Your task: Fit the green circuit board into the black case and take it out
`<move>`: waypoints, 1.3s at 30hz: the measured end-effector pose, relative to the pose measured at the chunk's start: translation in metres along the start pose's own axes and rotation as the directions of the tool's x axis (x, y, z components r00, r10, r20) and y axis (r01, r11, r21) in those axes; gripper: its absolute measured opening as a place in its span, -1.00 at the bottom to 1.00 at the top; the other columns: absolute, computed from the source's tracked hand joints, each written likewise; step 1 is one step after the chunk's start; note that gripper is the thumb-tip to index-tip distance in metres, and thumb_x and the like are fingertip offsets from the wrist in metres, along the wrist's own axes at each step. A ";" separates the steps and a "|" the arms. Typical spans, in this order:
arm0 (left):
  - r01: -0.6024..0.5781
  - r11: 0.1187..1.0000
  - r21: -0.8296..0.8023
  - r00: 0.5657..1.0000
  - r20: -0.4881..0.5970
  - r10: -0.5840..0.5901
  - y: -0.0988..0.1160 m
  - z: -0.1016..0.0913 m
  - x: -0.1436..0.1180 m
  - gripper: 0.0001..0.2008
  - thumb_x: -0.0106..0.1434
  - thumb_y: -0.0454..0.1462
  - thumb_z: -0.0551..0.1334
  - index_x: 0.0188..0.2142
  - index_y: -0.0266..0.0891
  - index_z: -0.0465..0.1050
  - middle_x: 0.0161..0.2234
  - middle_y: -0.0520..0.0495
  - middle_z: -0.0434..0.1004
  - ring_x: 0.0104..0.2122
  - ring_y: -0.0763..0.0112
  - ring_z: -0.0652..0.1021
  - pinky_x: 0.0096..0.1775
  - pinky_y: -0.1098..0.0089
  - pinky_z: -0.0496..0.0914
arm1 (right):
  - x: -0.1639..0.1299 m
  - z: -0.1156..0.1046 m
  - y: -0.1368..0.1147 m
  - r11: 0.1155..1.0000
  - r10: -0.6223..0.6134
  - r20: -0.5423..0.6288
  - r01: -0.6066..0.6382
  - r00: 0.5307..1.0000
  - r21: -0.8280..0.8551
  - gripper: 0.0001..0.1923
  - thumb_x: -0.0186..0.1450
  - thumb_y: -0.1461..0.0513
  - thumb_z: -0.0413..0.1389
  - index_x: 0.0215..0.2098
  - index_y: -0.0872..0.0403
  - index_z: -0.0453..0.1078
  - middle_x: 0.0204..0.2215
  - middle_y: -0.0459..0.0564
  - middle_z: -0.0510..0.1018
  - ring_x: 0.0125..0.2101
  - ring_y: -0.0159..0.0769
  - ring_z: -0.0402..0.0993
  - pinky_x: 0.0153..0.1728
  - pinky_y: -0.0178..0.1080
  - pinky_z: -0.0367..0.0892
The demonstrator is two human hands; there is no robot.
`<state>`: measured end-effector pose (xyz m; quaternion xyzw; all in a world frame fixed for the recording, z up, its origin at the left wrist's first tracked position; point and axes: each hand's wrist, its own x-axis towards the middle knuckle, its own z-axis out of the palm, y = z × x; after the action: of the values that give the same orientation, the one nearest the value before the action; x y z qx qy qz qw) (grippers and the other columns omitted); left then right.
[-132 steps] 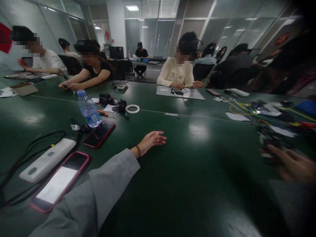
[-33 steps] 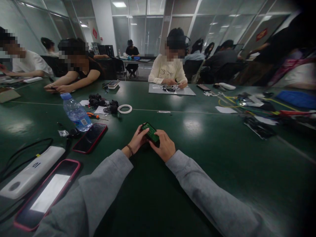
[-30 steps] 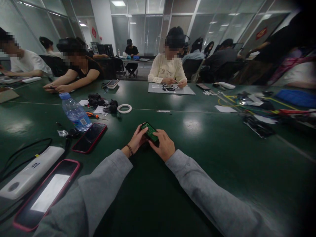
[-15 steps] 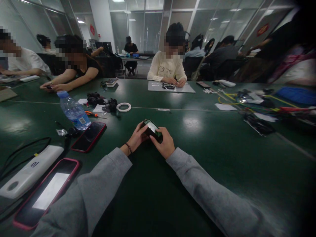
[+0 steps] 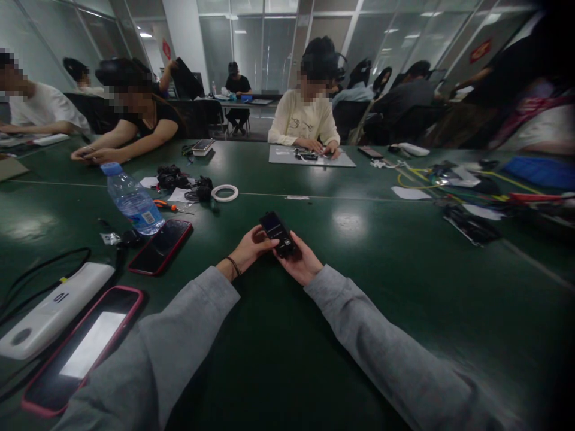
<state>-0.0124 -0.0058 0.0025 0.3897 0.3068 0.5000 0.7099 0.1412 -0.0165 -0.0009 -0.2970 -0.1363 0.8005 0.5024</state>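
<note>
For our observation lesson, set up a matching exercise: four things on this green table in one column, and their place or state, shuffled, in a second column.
Things:
1. small dark device
2. water bottle
3. white tape ring
4. white power bank

Places or states:
A. lying flat near the black camera parts
B. held between the left hand and right hand
C. beside the pink-cased phone
D. upright, blue cap on, behind the red-cased phone

Pairs: 1-B, 2-D, 3-A, 4-C
</note>
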 end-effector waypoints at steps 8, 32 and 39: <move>-0.072 0.996 0.044 0.997 -0.026 0.073 0.001 0.002 0.000 -0.40 -0.12 -0.40 0.42 -0.04 -0.28 0.36 -0.10 -0.18 0.47 -0.09 0.30 0.48 0.06 0.16 0.23 | 0.004 -0.005 -0.002 1.000 0.000 0.080 0.001 0.997 -0.015 -0.81 0.20 0.20 0.20 -0.22 0.09 0.42 -0.24 -0.04 0.53 -0.20 -0.36 0.47 -0.14 -0.32 0.46; -0.052 0.990 0.127 0.998 -0.032 0.057 -0.002 -0.010 0.003 -0.41 -0.09 -0.34 0.41 -0.02 -0.28 0.33 -0.19 -0.12 0.49 -0.24 0.37 0.51 -0.15 0.32 0.33 | 0.003 -0.006 0.006 0.942 -0.093 0.230 0.161 0.969 -0.296 -0.65 0.05 0.16 0.32 -0.27 0.11 0.36 -0.30 -0.06 0.49 -0.25 -0.34 0.43 -0.19 -0.29 0.35; -0.056 0.989 0.136 0.998 -0.016 0.059 -0.001 -0.011 0.002 -0.39 -0.11 -0.35 0.42 -0.03 -0.26 0.34 -0.21 -0.10 0.48 -0.22 0.36 0.50 -0.09 0.26 0.31 | 0.003 -0.008 0.006 0.947 -0.093 0.247 0.162 0.965 -0.276 -0.71 0.06 0.18 0.31 -0.31 0.08 0.36 -0.33 -0.10 0.49 -0.30 -0.38 0.42 -0.25 -0.31 0.33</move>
<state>-0.0204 -0.0017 -0.0040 0.4408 0.3357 0.5021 0.6639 0.1411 -0.0170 -0.0115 -0.2641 -0.3303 0.7658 0.4845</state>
